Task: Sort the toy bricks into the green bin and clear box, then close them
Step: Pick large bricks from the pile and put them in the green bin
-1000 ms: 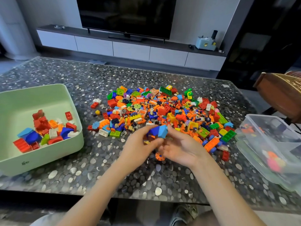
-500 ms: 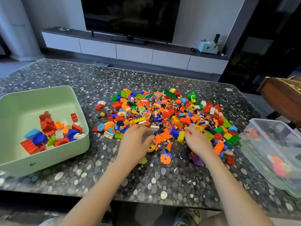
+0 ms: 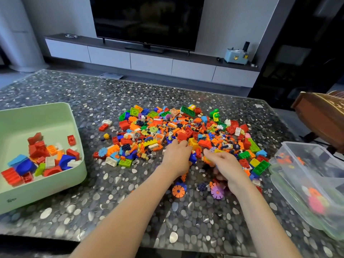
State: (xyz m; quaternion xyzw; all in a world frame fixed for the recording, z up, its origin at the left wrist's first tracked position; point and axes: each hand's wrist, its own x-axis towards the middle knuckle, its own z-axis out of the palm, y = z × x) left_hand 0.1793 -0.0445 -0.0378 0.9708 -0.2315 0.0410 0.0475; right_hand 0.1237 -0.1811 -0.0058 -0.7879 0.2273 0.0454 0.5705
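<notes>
Both hands work at the near edge of a loose heap of toy bricks (image 3: 167, 127) spread over the middle of the pebble-patterned tabletop (image 3: 93, 202). The left grip (image 3: 176, 157) lies palm down with its fingers bent onto the pieces, a dark blue brick (image 3: 192, 158) just beside its thumb; I cannot tell whether it is grasping anything. The right grip (image 3: 225, 166) sits just beside it, fingers curled over small orange and yellow pieces, and whether it has any of them pinched cannot be told either. The green bin (image 3: 37, 118) stands open at the left of the tabletop, well apart from the heap, with a cluster of larger red, blue, white and orange blocks (image 3: 41, 159) on its floor. The clear box (image 3: 297, 164) stands open at the right edge, near the heap, with a few orange and pink pieces showing blurred through its wall. An orange toothed disc (image 3: 178, 190) and a purple toothed disc (image 3: 217, 191) lie flat on the tabletop between the forearms. Beyond the tabletop, a dark television (image 3: 147, 21) stands on a low white cabinet (image 3: 150, 63).
</notes>
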